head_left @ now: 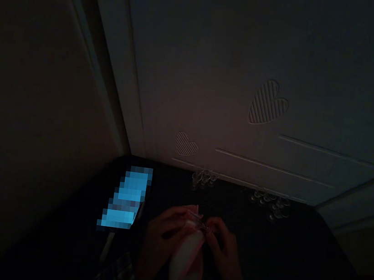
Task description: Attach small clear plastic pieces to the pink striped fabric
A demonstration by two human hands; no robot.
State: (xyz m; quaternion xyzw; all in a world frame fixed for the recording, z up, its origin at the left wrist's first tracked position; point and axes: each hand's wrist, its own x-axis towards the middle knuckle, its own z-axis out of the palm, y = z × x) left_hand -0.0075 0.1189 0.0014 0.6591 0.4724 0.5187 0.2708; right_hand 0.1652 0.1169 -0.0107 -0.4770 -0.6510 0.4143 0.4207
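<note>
Your left hand [164, 233] and right hand [223, 246] pinch a pale pink pouch [187, 264]; your sleeve [117, 277] shows a dark-and-light check; the screen [127, 198] glows bright blue; the cabinet door [287, 57] is grey-white with striped hearts [268, 102]; the bench [297, 246] is black

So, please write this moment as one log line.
left hand: holds pale pink soft item | right hand: pinches its top edge | surface: dark table | nearby: glowing blue screen, small clear pieces
</note>
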